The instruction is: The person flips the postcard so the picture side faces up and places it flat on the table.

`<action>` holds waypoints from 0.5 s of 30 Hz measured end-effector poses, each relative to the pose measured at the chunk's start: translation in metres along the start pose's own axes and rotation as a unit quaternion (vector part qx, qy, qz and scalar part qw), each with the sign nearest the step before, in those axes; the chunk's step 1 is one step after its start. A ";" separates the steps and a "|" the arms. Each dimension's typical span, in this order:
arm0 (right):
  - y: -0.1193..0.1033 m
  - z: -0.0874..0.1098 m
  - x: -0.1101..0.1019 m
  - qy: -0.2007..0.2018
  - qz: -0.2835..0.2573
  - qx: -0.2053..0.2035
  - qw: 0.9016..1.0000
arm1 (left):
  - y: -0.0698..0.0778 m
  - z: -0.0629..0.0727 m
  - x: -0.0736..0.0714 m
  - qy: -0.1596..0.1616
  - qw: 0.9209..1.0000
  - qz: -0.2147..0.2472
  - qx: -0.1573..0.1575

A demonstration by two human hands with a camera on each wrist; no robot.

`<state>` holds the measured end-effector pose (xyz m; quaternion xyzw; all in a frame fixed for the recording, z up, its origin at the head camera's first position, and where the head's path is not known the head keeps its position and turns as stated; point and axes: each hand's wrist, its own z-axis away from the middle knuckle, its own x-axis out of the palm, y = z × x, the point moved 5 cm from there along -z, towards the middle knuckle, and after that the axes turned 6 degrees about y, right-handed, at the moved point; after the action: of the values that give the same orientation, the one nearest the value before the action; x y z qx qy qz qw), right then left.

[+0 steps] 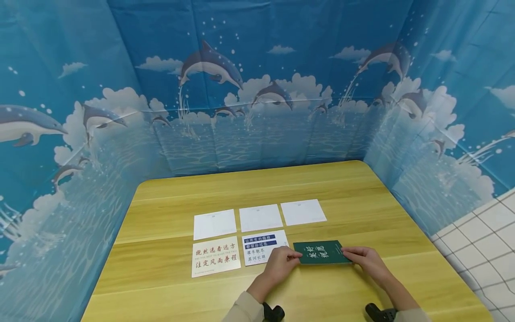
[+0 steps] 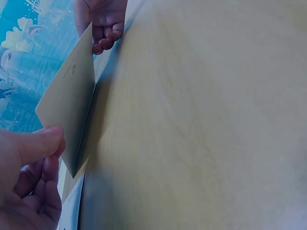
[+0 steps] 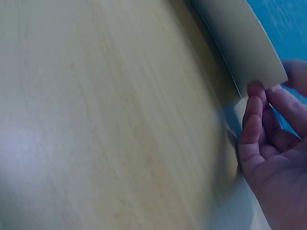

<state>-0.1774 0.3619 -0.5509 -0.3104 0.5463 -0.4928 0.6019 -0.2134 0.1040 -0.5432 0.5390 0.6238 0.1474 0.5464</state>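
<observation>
A dark green card (image 1: pixel 322 252) with white lettering is held between my two hands, tilted and raised off the table. My left hand (image 1: pixel 280 266) pinches its left end, and my right hand (image 1: pixel 368 263) pinches its right end. From below, in the left wrist view, the card's pale back (image 2: pixel 72 91) faces the camera. Just left of it lies a white card with blue bands (image 1: pixel 264 247), close to my left hand. Beyond that is a cream card with red-brown lettering (image 1: pixel 216 256). In the right wrist view, thumb and fingers grip the card's corner (image 3: pixel 261 72).
Behind, three white cards (image 1: pixel 215 224) lie in a row, nearly blank side up. The yellow wood-grain table (image 1: pixel 161 277) has rounded far corners. Blue dolphin curtains (image 1: pixel 257 134) hang along its far side and both flanks. White tiles (image 1: pixel 491 237) show at the right.
</observation>
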 end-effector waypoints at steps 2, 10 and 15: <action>0.001 -0.001 0.000 0.015 0.023 -0.004 1.000 | 0.000 -0.002 0.001 -0.004 1.000 -0.012 0.001; -0.004 -0.008 0.005 0.078 0.091 -0.052 0.991 | -0.001 -0.007 0.003 -0.001 0.999 -0.047 -0.007; -0.009 -0.012 0.008 0.109 0.118 -0.086 0.983 | -0.001 -0.009 0.006 0.013 0.997 -0.071 -0.003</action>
<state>-0.1918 0.3531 -0.5482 -0.2388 0.6820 -0.4001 0.5637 -0.2208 0.1120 -0.5439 0.4894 0.6674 0.1173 0.5489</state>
